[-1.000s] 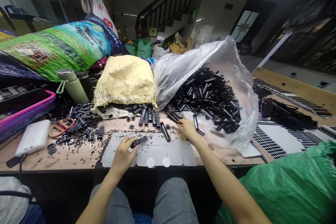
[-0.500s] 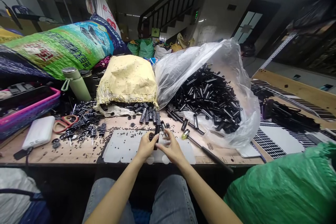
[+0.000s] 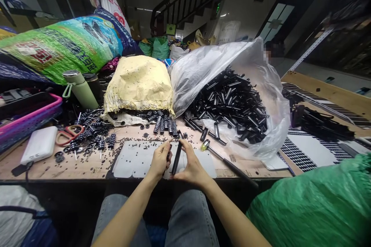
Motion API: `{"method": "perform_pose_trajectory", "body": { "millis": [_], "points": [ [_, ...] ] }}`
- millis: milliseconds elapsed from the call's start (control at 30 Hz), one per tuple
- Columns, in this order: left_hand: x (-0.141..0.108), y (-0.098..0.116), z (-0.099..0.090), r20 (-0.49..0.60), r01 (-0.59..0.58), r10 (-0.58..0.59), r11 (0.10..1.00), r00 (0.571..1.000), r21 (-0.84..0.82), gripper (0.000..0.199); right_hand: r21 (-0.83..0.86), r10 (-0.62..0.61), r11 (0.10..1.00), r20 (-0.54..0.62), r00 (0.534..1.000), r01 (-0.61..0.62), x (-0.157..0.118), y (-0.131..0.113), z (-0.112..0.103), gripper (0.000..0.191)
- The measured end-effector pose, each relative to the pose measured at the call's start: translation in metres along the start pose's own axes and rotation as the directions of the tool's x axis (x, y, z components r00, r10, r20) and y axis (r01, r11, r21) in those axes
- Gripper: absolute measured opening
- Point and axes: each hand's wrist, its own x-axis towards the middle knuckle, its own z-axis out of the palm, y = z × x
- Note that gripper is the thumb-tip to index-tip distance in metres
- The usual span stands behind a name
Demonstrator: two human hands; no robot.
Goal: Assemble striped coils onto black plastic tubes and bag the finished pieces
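Note:
My right hand (image 3: pixel 193 165) spans a long black plastic piece (image 3: pixel 176 159), with fingers at its far end and the thumb at its near end. The piece stands tilted above a translucent white sheet (image 3: pixel 131 162). Just left of it, my left hand (image 3: pixel 159 162) is closed around a small dark part, mostly hidden by the fingers, so its kind does not show. Beyond the hands, black-and-white ridged rollers (image 3: pixel 165 123) stick out from under a yellow sack (image 3: pixel 139 83). Similar black pieces (image 3: pixel 228 104) spill from a clear plastic bag (image 3: pixel 274 123) at the right.
A hammer (image 3: pixel 224 158) lies right of the sheet, its handle past the table edge. On the left are scissors (image 3: pixel 69 135), a white power bank (image 3: pixel 39 144), a green flask (image 3: pixel 80 88), more rollers (image 3: pixel 92 131) and scattered small black rings. A green sack (image 3: pixel 315 200) bulges at the front right.
The long black piece now lies across my right hand, tilted, from fingertips to thumb. My left hand has drawn slightly left and down, apart from it. The view has shifted a little.

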Motion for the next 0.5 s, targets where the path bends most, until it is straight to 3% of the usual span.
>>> {"method": "perform_pose_trajectory", "body": {
  "millis": [133,233,500],
  "points": [
    [-0.004,0.007,0.007,-0.094,0.089,-0.098,0.991,0.991,-0.097,0.044,0.057,-0.088,0.995,0.066,0.994,0.084,0.001,-0.016,-0.002,0.112],
    [-0.007,0.007,0.012,-0.08,0.12,-0.134,0.981,0.988,-0.153,0.04,0.078,-0.093,0.993,0.097,0.991,0.086,0.002,-0.019,0.001,0.113],
    [-0.004,0.006,0.008,0.018,0.238,-0.238,0.969,0.971,-0.064,0.041,0.109,0.081,0.99,0.061,0.995,-0.087,-0.006,-0.017,0.013,0.099]
  ]
}}
